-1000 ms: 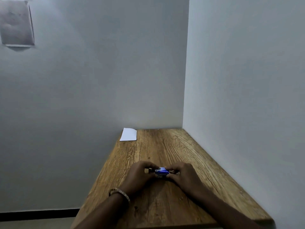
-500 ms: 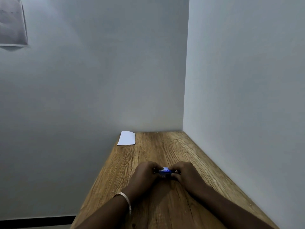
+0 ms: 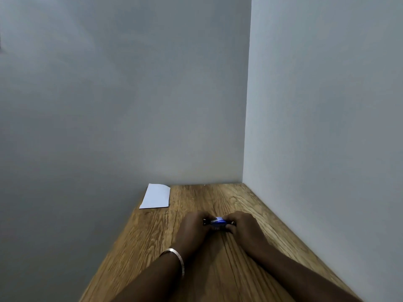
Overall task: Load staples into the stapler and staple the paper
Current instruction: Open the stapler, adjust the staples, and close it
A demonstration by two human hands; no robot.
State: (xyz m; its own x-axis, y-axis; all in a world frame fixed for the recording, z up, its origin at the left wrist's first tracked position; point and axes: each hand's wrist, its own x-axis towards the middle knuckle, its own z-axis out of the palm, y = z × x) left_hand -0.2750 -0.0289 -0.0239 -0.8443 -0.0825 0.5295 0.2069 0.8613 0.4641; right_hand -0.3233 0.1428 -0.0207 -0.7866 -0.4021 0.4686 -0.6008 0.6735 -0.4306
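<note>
A small blue stapler point(image 3: 218, 222) rests on the wooden table point(image 3: 235, 201), held between both hands. My left hand point(image 3: 192, 228) grips its left end and my right hand point(image 3: 244, 225) grips its right end. Only the blue top and dark ends of the stapler show between the fingers. A white sheet of paper point(image 3: 156, 196) lies flat at the table's far left corner, well away from the hands. No staples are visible.
The table stands in a corner, with a grey wall point(image 3: 327, 127) along its right side and another behind it. Its left edge point(image 3: 122, 232) drops off to open floor. A metal bangle point(image 3: 176, 257) circles my left wrist.
The view has tilted down a little, so the paper and hands sit lower in frame. Both hands stay closed on the stapler in the same place on the table.
</note>
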